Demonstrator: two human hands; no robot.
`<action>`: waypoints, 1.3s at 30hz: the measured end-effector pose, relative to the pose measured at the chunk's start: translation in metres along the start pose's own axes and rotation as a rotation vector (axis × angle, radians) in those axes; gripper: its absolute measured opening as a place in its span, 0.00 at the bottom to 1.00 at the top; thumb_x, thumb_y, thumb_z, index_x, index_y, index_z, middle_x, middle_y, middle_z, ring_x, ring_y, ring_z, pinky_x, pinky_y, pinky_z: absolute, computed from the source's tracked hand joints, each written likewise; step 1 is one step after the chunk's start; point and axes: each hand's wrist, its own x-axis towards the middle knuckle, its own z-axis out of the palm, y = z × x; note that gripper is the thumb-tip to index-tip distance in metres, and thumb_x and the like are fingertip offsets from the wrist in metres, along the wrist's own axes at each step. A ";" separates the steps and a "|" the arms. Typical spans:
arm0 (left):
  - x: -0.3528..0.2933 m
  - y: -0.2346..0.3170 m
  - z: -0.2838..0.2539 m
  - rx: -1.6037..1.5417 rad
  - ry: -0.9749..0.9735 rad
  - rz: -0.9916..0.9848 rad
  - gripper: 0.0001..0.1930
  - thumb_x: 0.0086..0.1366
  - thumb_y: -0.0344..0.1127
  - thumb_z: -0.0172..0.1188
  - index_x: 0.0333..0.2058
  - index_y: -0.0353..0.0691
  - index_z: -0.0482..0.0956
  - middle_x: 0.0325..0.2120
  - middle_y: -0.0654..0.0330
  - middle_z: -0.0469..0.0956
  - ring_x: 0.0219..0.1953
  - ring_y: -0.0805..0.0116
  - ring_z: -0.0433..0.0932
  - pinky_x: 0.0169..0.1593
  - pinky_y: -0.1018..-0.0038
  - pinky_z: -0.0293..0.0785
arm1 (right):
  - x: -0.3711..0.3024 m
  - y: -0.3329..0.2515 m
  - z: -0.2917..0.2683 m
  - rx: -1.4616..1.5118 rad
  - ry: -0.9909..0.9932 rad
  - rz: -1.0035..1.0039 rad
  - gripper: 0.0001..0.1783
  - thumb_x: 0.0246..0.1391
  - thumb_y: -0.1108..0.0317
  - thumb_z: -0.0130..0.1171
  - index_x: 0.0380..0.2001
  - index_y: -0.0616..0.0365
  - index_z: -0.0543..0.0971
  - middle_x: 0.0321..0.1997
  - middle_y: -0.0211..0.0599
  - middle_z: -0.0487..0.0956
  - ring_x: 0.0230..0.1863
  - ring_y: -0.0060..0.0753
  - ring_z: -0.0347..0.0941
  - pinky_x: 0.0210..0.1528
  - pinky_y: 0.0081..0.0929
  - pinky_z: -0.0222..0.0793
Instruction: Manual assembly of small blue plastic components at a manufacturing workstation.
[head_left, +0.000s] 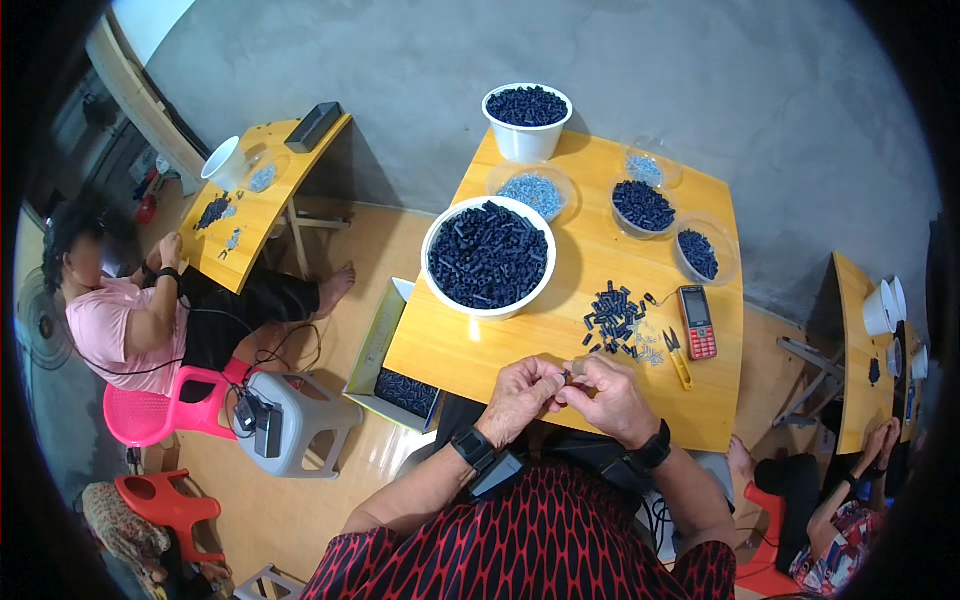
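1. L hand [524,398] & R hand [612,402], lower ctr: fingertips pinching small dark pc [567,378] between them; prob. mid-work.
2. Loose black pcs [612,310] + pale bits [652,346], right of ctr: prob. left to do.
3. White tub [490,313], ctr: heaped w/ black pcs; 2nd tub [527,146], top ctr, same. Done or not, can't tell.
4. Clear bowls [640,236], upper right: black pcs or bluish bits.

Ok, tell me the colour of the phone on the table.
The phone is red and black; the head view shows it best.
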 end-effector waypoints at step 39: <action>-0.001 -0.004 -0.006 -0.187 -0.065 -0.022 0.05 0.66 0.33 0.61 0.35 0.39 0.79 0.32 0.62 0.81 0.31 0.77 0.78 0.38 0.79 0.76 | -0.002 -0.008 0.005 0.145 0.025 0.108 0.11 0.49 0.75 0.66 0.35 0.65 0.76 0.30 0.40 0.77 0.35 0.31 0.80 0.37 0.27 0.77</action>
